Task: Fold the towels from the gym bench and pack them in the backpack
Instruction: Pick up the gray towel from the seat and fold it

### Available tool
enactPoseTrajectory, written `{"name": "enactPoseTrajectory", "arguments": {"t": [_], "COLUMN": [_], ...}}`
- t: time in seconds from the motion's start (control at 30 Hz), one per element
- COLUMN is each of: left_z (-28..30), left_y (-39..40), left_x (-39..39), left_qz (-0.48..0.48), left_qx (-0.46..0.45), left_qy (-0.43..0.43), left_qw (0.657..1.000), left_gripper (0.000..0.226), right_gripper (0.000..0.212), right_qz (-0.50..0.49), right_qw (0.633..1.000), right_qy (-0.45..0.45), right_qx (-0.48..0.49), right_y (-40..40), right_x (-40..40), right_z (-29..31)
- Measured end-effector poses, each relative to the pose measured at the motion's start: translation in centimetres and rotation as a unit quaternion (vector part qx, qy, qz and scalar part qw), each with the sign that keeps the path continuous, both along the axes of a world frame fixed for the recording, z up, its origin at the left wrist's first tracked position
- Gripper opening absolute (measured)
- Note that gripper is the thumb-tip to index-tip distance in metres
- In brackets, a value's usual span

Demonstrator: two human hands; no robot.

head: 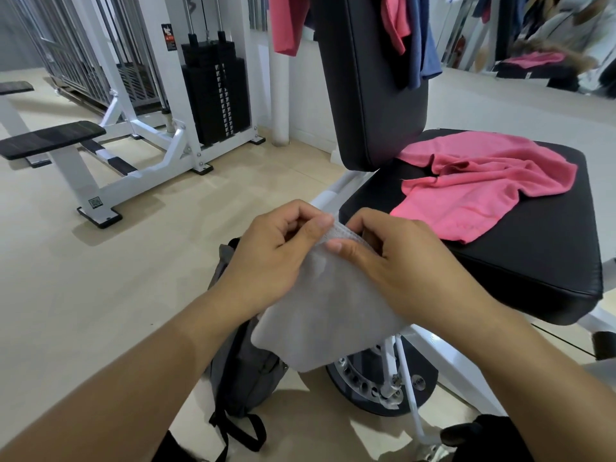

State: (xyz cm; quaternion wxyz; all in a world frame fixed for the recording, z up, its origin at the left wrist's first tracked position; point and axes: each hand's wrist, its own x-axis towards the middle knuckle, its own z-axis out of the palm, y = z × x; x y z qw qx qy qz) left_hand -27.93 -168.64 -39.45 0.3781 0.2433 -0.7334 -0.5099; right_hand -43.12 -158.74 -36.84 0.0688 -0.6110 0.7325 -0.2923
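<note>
My left hand (273,258) and my right hand (396,261) are close together in front of me, and both pinch the top edge of a grey towel (326,315). The left thumb lies on the upper corner of the cloth and the fingers are curled behind it. The right thumb presses the same edge from the other side, with the fingers bent over the fold. The towel hangs down from this edge in the air as a folded piece, and its lower corner is above the floor.

Directly under the towel and under my left forearm stands a grey backpack (240,371) on the floor, just beside the base of the gym bench. Its black straps lie on the floor near me. I cannot tell if the bag is open, because the towel and my arm cover its top.

To the right is the black seat of the gym bench (533,261), and on it lies a pink towel (480,185), crumpled and not folded. The black backrest (373,81) rises upright behind the seat. Over its top hang another pink cloth (286,21) on the left side, and pink and blue cloths (416,38) on the right side.

Further to the left stands a white weight machine (213,95) with a black stack of plates.
</note>
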Motion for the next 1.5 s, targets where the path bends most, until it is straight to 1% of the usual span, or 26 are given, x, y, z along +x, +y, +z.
{"name": "enactPoseTrajectory", "arguments": {"t": [0.07, 0.1, 0.17, 0.2, 0.23, 0.3, 0.33, 0.4, 0.47, 0.53, 0.63, 0.7, 0.73, 0.8, 0.87, 0.97, 1.07, 1.1, 1.17, 1.2, 1.3, 1.43, 1.5], "left_z": [-0.5, -0.8, -1.1, -1.1, -1.2, -1.2, -1.2, -1.2, -1.3, -1.3, -1.0, -0.9, -1.0, -1.5, -2.0, -2.4, -2.4, -2.3, -2.3, -2.3, -2.1, -1.7, -1.8], "left_y": [-0.6, -1.0, -1.4, -1.4, -1.3, -0.7, -0.4, 0.2, 0.3, 0.3, 0.0, -0.2, -0.4, -0.9, -1.1, -1.0, -0.8, -0.8, -1.1, -1.3, -1.9, -2.5, -2.9], "left_x": [0.1, 0.2, 0.8, 0.9, 0.9, 0.7, 0.5, 0.2, 0.0, 0.0, 0.0, 0.2, 0.3, 0.4, 0.5, 0.3, 0.1, 0.2, 0.2, 0.3, 0.6, 1.2, 1.5], "left_qz": [-0.038, -0.062, -0.105, -0.123, -0.138, -0.159, -0.164, -0.169, -0.173, -0.175, -0.165, -0.152, -0.141, -0.112, -0.093, -0.077, -0.076, -0.077, -0.082, -0.086, -0.108, -0.138, -0.135], "left_qx": [0.027, 0.04, 0.066, 0.072, 0.077, 0.085, 0.087, 0.094, 0.107, 0.114, 0.117, 0.103, 0.092, 0.057, 0.036, 0.032, 0.03, 0.031, 0.041, 0.048, 0.068, 0.08, 0.08], "left_qy": [-0.008, -0.025, -0.085, -0.116, -0.141, -0.161, -0.162, -0.16, -0.161, -0.169, -0.169, -0.164, -0.164, -0.168, -0.167, -0.154, -0.166, -0.181, -0.216, -0.232, -0.277, -0.36, -0.398], "left_qw": [0.999, 0.997, 0.989, 0.983, 0.977, 0.97, 0.969, 0.968, 0.966, 0.963, 0.965, 0.969, 0.972, 0.978, 0.981, 0.985, 0.983, 0.98, 0.972, 0.968, 0.953, 0.919, 0.904], "left_gripper": [0.027, 0.033, 0.057, 0.063, 0.061, 0.047, 0.042, 0.04, 0.042, 0.039, 0.026, 0.018, 0.022, 0.042, 0.053, 0.056, 0.055, 0.054, 0.052, 0.05, 0.043, 0.037, 0.044], "right_gripper": [0.035, 0.033, 0.027, 0.022, 0.019, 0.02, 0.021, 0.024, 0.022, 0.018, 0.015, 0.016, 0.018, 0.018, 0.019, 0.024, 0.035, 0.033, 0.021, 0.019, 0.012, 0.013, 0.015], "right_qz": [0.013, 0.021, 0.045, 0.068, 0.095, 0.13, 0.132, 0.119, 0.11, 0.106, 0.082, 0.056, 0.039, 0.006, -0.028, -0.06, -0.038, -0.033, -0.033, -0.036, -0.03, -0.043, -0.06], "right_qw": [1.0, 1.0, 0.997, 0.993, 0.985, 0.964, 0.952, 0.929, 0.909, 0.895, 0.903, 0.926, 0.943, 0.968, 0.973, 0.973, 0.988, 0.99, 0.988, 0.986, 0.982, 0.981, 0.98], "right_qy": [0.005, 0.0, -0.053, -0.097, -0.142, -0.23, -0.274, -0.349, -0.401, -0.433, -0.421, -0.371, -0.329, -0.25, -0.228, -0.225, -0.145, -0.127, -0.118, -0.122, -0.144, -0.154, -0.155], "right_qx": [0.0, 0.002, 0.012, 0.023, 0.031, 0.035, 0.031, 0.022, 0.014, -0.003, -0.038, -0.043, -0.043, -0.032, -0.01, 0.002, -0.032, -0.052, -0.091, -0.108, -0.12, -0.108, -0.108], "right_y": [0.2, 0.4, 0.6, 0.7, 0.9, 1.2, 1.4, 1.5, 1.5, 1.5, 1.6, 1.6, 1.6, 1.5, 1.2, 0.8, 0.5, 0.6, 0.7, 0.7, 0.8, 0.9, 0.8], "right_x": [0.1, 0.0, -0.3, -0.6, -0.9, -1.4, -1.7, -2.1, -2.5, -3.1, -4.2, -4.9, -5.2, -5.7, -5.7, -4.9, -3.7, -3.7, -4.1, -4.3, -5.2, -6.2, -6.6], "right_z": [0.3, 0.5, 1.3, 1.7, 2.2, 3.0, 3.3, 3.6, 3.8, 3.9, 4.1, 4.0, 3.8, 3.2, 2.5, 1.6, 1.4, 1.4, 1.7, 1.9, 2.3, 2.1, 1.9]}}
